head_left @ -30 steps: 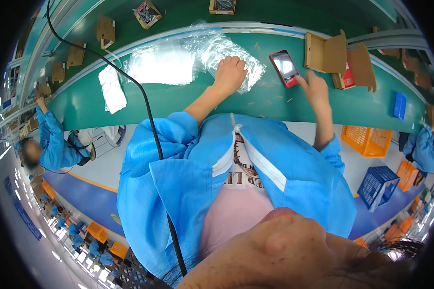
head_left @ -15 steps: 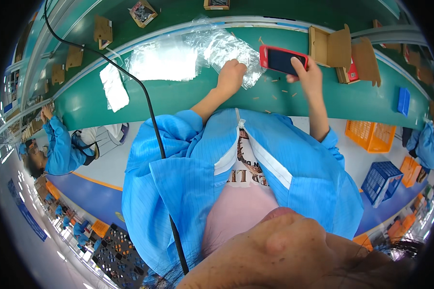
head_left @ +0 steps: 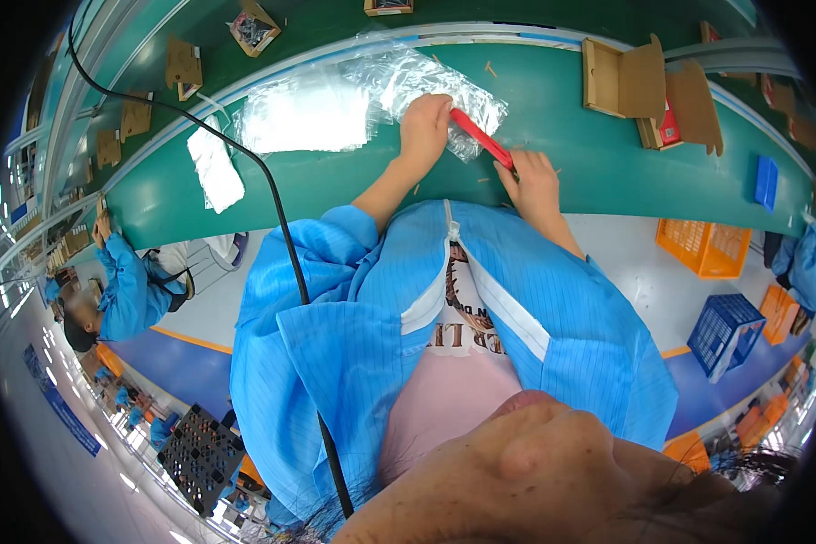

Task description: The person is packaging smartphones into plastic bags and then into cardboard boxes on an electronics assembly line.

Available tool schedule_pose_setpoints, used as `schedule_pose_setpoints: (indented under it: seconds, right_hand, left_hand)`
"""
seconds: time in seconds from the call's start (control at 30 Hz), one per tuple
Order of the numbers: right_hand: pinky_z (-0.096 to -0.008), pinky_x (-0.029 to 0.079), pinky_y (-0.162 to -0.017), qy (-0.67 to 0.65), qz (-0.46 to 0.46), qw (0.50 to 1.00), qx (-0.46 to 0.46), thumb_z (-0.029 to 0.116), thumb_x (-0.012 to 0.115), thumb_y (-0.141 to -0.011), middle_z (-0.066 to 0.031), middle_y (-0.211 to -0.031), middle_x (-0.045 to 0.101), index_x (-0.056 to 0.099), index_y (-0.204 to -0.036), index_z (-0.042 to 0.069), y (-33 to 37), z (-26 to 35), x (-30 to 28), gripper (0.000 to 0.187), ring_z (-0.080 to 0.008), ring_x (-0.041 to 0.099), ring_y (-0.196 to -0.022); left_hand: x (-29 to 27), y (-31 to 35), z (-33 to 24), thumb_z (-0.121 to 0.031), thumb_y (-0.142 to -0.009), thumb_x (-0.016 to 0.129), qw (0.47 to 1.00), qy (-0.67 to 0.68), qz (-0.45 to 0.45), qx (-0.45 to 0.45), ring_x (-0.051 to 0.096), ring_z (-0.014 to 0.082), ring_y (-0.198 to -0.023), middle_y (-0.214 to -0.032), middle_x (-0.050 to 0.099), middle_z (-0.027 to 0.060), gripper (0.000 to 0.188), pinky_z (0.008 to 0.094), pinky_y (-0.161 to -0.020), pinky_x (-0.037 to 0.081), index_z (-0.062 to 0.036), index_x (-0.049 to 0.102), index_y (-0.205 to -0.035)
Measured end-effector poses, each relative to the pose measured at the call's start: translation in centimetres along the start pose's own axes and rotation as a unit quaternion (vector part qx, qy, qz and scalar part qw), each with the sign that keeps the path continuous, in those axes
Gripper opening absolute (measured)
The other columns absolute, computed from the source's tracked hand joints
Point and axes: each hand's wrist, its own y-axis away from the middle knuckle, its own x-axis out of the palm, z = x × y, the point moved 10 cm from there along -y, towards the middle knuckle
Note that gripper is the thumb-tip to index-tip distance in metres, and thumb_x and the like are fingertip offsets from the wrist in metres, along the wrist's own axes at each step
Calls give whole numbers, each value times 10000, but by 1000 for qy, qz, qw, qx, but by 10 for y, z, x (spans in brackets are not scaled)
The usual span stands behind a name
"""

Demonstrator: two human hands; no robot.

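Observation:
Tilted on edge above the green table, a red-framed handheld device [head_left: 482, 139] shows only its narrow side; its dark screen is turned out of sight. My right hand [head_left: 533, 186] grips its lower right end with fingers closed. At the upper left end, my left hand [head_left: 423, 136] has its fingers closed round the tip of the device. Clear plastic bags [head_left: 399, 82] lie spread behind and beside my left hand, with a bright stack of bags [head_left: 304, 118] to their left.
Open cardboard boxes [head_left: 607, 82] stand at the table's right rear. A white sheet or bag [head_left: 215, 168] lies at left, and a blue bin [head_left: 765, 181] at far right. A black cable [head_left: 276, 181] hangs across the view. Another person [head_left: 136, 281] works at the left.
The red device has moved left and turned from screen-up to edge-on. My right hand came left and nearer; my left hand rose slightly and took hold of the device's other end.

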Motion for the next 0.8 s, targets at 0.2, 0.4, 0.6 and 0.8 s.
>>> schedule_pose_setpoints:
  seconds: [0.2,0.4,0.6,0.8]
  right_hand:
    - [-266,489,-549,-527,93,752,385,238,656,-871,-47,-705,618,601,-913,28,14,-46,67,222,-140,582,-582]
    - [-267,537,-619,-589,-1,738,330,127,625,-886,-104,-1021,579,404,-1288,-34,-9,-26,60,486,-109,594,-682]
    - [-233,475,-725,-420,-19,885,201,17,630,-843,-86,-1025,556,293,-1421,31,-53,-29,80,669,-106,566,-811]
    - [-226,471,-579,-668,-20,649,363,4,570,-881,-68,-932,571,407,-1336,42,-61,-54,118,485,-116,529,-683]
  left_hand:
    - [-9,13,-77,-79,-678,583,963,-98,-11,251,557,238,-716,-744,549,60,176,351,-624,468,-71,619,-850]
    - [-33,4,-87,-2,-680,619,979,-8,-37,199,561,290,-745,-800,581,109,231,384,-647,467,-27,628,-909]
    - [-20,16,-111,-15,-705,596,965,13,19,262,568,309,-777,-827,586,119,194,394,-691,473,-5,606,-899]
    - [6,31,-26,-40,-749,549,987,-56,24,147,562,327,-892,-971,590,152,123,408,-772,477,8,573,-860]
